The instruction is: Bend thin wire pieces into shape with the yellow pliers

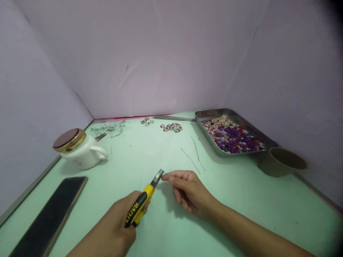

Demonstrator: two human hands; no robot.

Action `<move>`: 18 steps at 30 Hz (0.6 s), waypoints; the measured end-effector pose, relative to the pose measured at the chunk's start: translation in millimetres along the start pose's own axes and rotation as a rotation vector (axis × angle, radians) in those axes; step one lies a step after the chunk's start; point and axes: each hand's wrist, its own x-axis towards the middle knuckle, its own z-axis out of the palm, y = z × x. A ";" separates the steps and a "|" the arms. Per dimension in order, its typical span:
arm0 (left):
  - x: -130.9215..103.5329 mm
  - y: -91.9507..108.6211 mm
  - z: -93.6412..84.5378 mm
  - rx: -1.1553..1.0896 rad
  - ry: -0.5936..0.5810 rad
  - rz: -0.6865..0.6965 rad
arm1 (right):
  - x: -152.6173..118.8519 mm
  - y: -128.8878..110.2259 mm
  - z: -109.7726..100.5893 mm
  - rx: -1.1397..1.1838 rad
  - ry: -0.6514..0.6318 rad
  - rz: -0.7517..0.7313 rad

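My left hand is wrapped round the yellow and black handles of a pair of pliers, whose metal jaws point up and away from me. Close to the jaw tips, my right hand pinches with thumb and index finger. A thin bit of wire seems to run between the fingertips and the jaws, though most of it is hidden by the fingers. Beyond my right hand, a few thin dark wires lie loose on the pale green tabletop.
Beaded rings and a smaller beaded cluster lie at the back, near thin metal rods. A metal tray of beads and a brown cup stand right. Left are wire scraps, a lidded white mug and a phone.
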 end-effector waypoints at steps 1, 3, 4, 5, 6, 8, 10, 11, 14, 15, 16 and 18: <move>-0.2 0.7 0.1 0.015 0.003 0.006 | 0.1 -0.1 0.0 -0.005 0.001 0.001; -0.2 0.3 0.9 0.054 0.017 0.016 | 0.1 -0.4 0.1 -0.014 0.002 0.002; 0.0 -1.0 1.6 0.073 0.022 0.015 | 0.1 -0.6 0.2 -0.019 0.001 0.000; 0.2 -3.1 2.5 0.089 0.028 0.012 | -0.1 -0.9 0.2 -0.024 0.000 -0.002; 0.3 -5.7 3.5 0.100 0.032 0.008 | -0.3 -1.1 0.2 -0.028 -0.001 -0.004; 0.5 -11.0 5.2 0.109 0.037 0.006 | -0.5 -1.1 -0.2 -0.036 -0.009 -0.006; 0.6 -13.5 5.3 0.100 0.050 0.012 | -0.3 -0.4 -1.1 -0.042 -0.023 -0.010; 0.7 -12.8 4.5 0.091 0.050 0.015 | -0.1 0.2 -1.7 -0.045 -0.032 -0.019; 1.8 -3.3 -1.2 -0.004 -0.007 0.032 | 0.7 2.1 -2.7 -0.067 -0.053 -0.071; 2.2 1.1 -3.8 -0.061 -0.048 0.042 | 0.8 2.5 -2.4 -0.086 -0.048 -0.093; 2.5 5.2 -6.5 -0.116 -0.087 0.046 | 0.8 2.8 -1.8 -0.113 -0.034 -0.113; 2.3 10.8 -11.7 -0.211 -0.125 0.023 | 0.4 2.8 0.3 -0.195 0.027 -0.131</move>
